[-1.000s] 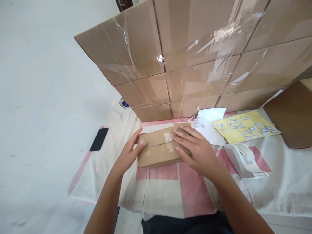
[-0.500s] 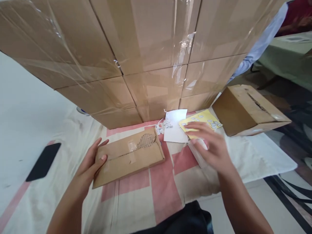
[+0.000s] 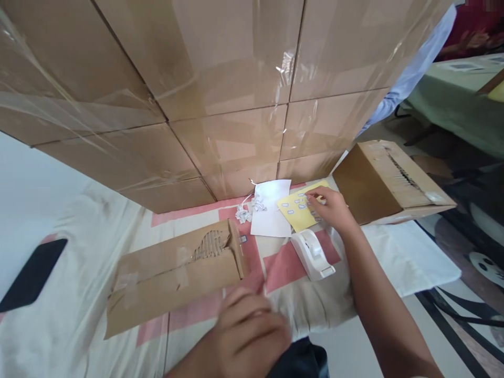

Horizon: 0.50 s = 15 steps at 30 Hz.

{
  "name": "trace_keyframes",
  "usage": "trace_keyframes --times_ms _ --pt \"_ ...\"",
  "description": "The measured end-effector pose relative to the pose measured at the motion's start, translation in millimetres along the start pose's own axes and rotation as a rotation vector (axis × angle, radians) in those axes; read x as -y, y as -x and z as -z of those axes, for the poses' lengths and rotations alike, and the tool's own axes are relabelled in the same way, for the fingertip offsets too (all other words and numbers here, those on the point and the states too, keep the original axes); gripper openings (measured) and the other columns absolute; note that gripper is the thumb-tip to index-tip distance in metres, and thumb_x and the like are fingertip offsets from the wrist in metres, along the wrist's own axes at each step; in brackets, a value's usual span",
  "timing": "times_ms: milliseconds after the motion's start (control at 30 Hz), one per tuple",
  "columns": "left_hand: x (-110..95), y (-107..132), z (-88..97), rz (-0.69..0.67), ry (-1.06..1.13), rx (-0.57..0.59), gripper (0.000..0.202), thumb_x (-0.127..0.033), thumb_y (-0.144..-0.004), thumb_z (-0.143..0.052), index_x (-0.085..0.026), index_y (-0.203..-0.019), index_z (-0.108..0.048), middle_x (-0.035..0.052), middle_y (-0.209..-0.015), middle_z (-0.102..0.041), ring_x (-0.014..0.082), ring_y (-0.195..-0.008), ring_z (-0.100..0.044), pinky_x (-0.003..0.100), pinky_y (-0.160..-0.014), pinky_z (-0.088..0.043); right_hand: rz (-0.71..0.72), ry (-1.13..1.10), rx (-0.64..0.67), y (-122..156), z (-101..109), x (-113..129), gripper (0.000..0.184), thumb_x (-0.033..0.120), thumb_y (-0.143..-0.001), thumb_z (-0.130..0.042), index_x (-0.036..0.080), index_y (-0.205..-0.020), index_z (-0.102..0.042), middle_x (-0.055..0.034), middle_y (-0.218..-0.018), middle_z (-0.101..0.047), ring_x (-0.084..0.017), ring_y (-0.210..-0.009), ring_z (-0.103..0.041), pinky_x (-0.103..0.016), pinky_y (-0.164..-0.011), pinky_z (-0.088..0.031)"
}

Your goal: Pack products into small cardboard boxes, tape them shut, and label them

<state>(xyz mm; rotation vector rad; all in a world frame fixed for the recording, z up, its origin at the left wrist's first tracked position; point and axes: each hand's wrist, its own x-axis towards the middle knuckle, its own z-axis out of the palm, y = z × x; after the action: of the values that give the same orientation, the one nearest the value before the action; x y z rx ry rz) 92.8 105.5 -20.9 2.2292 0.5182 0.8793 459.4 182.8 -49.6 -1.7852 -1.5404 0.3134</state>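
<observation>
My right hand (image 3: pixel 329 207) reaches over a yellow sheet (image 3: pixel 299 218) dotted with several small white, dark-edged pieces. Its thumb and forefinger are pinched together at the sheet's right part; what is between them is too small to make out. My left hand (image 3: pixel 252 331), smeared by motion, is in front of a long flat cardboard box (image 3: pixel 173 278) and no longer touches it. Its fingers look curled, but their grip is unclear. The box has a torn, ribbed patch near its right end. A white tape dispenser (image 3: pixel 313 254) stands just below the yellow sheet.
A tall wall of taped cardboard boxes (image 3: pixel 232 136) rises behind. An open carton (image 3: pixel 409 178) lies at the right. A white sheet (image 3: pixel 271 220), crumpled paper scraps (image 3: pixel 243 213) and a dark phone-like slab (image 3: pixel 33 275) lie on the cloth. A person's light-blue sleeve (image 3: pixel 413 68) shows behind.
My left hand has let go of the flat box and moved right, toward me. My right hand has gone from hovering over the yellow sheet to pinching at it, uncovering the tape dispenser.
</observation>
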Motion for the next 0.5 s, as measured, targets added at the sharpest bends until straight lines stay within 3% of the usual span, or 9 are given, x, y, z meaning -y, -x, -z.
trace_keyframes --times_ms 67,100,200,333,500 --pt "12.8 -34.4 -41.6 -0.261 -0.034 0.039 0.024 -0.018 -0.092 -0.060 -0.029 -0.111 -0.069 0.0022 -0.087 -0.079 0.0208 -0.076 -0.069 0.036 -0.067 -0.051 0.059 0.002 0.039 3.1 -4.5 1.9 0.022 0.029 -0.091 -0.057 0.020 -0.097 -0.077 -0.0095 -0.099 -0.075 -0.027 -0.097 -0.066 -0.044 -0.091 -0.052" --pt "20.3 -48.8 -58.4 -0.309 -0.037 0.033 0.024 -0.016 -0.094 -0.055 -0.026 -0.113 -0.068 0.0039 -0.085 -0.078 0.0203 -0.077 -0.070 0.036 -0.067 -0.050 0.102 0.010 0.065 3.9 -6.8 2.5 0.023 0.027 -0.092 -0.057 0.020 -0.099 -0.077 -0.0097 -0.101 -0.074 -0.027 -0.100 -0.064 -0.046 -0.094 -0.052" --pt "41.2 -70.9 -91.7 -0.203 0.121 -0.012 0.023 -0.019 -0.097 -0.049 -0.022 -0.111 -0.066 0.0042 -0.082 -0.077 0.0176 -0.074 -0.069 0.034 -0.072 -0.050 0.233 0.066 0.180 5.7 -13.0 4.4 0.030 0.020 -0.095 -0.052 0.025 -0.105 -0.080 -0.0096 -0.117 -0.068 -0.027 -0.113 -0.057 -0.050 -0.103 -0.047" --pt "55.9 -63.7 -103.3 -0.085 0.233 -0.014 0.023 -0.019 -0.097 -0.050 -0.023 -0.115 -0.064 0.0014 -0.085 -0.078 0.0156 -0.073 -0.068 0.032 -0.075 -0.050 0.269 0.199 0.345 8.4 -19.6 8.5 0.040 0.015 -0.098 -0.046 0.034 -0.109 -0.080 -0.0074 -0.139 -0.055 -0.030 -0.127 -0.044 -0.057 -0.109 -0.039" --pt "61.7 -60.2 -95.6 0.057 0.303 -0.065 0.023 -0.019 -0.099 -0.052 -0.023 -0.118 -0.063 0.0006 -0.086 -0.077 0.0165 -0.078 -0.068 0.033 -0.083 -0.049 0.230 0.244 0.377 7.7 -25.0 11.4 0.028 0.015 -0.097 -0.049 0.025 -0.102 -0.075 -0.0104 -0.133 -0.055 -0.030 -0.121 -0.044 -0.056 -0.107 -0.040"
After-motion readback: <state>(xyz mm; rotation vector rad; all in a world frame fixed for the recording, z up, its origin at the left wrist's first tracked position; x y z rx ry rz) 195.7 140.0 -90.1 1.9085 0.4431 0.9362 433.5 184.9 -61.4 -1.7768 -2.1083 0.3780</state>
